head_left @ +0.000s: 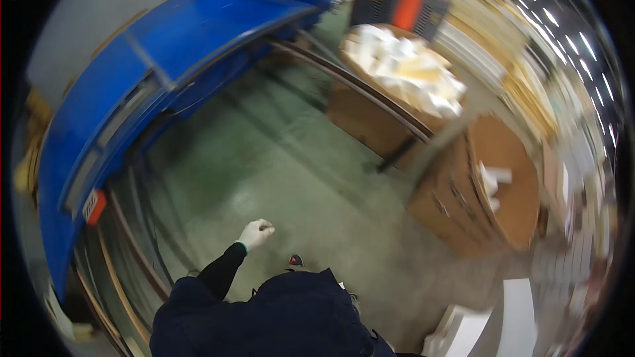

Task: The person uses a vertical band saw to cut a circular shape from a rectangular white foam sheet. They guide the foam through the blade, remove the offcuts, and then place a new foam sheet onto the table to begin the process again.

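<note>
My left hand (pixel 256 234), in a white glove with a green cuff edge and a black sleeve behind it, hangs over the green floor (pixel 278 158) in front of my body. Its fingers are curled closed. A small dark patch shows at the curled fingers, and whether that is a thing or a shadow I cannot make out. The hand touches none of the things around it. My right hand is out of view.
A blue machine (pixel 178 33) curves along the left, with an orange-red box (pixel 94 207) at its edge. A metal rail (pixel 357 86) juts across the floor. Cardboard boxes (pixel 446 208) with white scraps (pixel 403 66) stand right. White pieces (pixel 519 317) lie lower right.
</note>
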### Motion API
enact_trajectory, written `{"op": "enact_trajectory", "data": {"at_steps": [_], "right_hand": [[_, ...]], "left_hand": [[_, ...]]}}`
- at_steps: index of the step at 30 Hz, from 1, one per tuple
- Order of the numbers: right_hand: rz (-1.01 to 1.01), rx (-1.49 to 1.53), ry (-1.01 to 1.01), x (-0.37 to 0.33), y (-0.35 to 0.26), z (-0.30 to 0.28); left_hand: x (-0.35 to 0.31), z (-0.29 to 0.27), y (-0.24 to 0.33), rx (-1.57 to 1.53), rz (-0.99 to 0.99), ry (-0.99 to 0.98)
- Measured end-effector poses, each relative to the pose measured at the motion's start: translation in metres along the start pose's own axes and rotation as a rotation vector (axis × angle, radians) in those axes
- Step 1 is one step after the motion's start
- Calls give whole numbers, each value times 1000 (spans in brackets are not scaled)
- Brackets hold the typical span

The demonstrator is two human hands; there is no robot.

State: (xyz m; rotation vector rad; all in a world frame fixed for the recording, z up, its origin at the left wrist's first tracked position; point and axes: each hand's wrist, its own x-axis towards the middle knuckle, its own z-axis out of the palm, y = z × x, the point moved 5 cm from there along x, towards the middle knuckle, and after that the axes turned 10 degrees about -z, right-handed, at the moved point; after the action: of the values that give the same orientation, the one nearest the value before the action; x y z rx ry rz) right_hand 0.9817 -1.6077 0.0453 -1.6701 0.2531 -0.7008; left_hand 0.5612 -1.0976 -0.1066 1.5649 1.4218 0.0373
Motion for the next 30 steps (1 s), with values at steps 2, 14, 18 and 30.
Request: {"op": "enact_trajectory", "data": {"at_steps": [2,14,18,30], "right_hand": [[-48,24,-127,-35,-47,54],[-536,536,-86,-156,-342,405],[-398,819,-279,-269,-414,569],[730,843,-1565,-792,-298,872]], "left_hand": [[-1,-68,-4,27,-60,121],[98,-343,89,-457,473,814],[112,-417,57,-417,457,1080],[173,-623,15,-193,129,1456]]}}
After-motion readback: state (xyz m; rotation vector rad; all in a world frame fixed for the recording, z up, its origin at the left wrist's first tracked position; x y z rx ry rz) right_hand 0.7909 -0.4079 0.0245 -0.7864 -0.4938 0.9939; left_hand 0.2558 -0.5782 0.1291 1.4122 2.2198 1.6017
